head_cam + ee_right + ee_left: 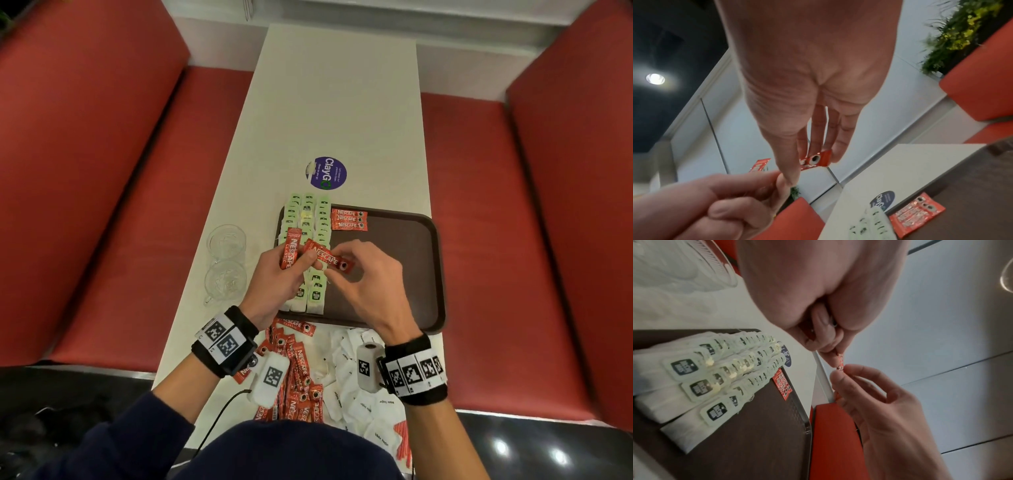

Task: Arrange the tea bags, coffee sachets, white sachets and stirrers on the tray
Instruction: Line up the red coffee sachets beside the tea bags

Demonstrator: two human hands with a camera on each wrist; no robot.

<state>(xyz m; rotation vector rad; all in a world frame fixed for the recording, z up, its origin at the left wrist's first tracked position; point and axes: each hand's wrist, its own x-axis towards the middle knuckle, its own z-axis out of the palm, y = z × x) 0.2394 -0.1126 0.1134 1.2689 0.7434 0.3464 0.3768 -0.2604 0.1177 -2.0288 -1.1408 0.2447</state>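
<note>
tray (404,260): brown, on white table (335,113), near end.
tea bags (310,219): green-tagged, three overlapping rows along tray's left side, far ends past the rim.
placed sachets (348,219): three red coffee sticks side by side, far part of tray, just right of tea bags.
left hand (274,277): above the tea rows, fingers curled round upright sachets (290,253); thumb and forefinger also pinching one end of tilted sachet (327,258).
right hand (371,284): above tray, thumb and fingertips pinching other end of tilted sachet, remaining fingers loosely bent.
loose sachets (301,383): red heap on table, between tray and body.
white sachets (356,407): heap just right of red heap.
stirrers (402,442): red-striped, near right table edge, partly cut off.
cups (226,263): two clear glass, left of tray.
sticker (327,173): round, purple, beyond tray.
benches (102,171): red, both sides of table.
</note>
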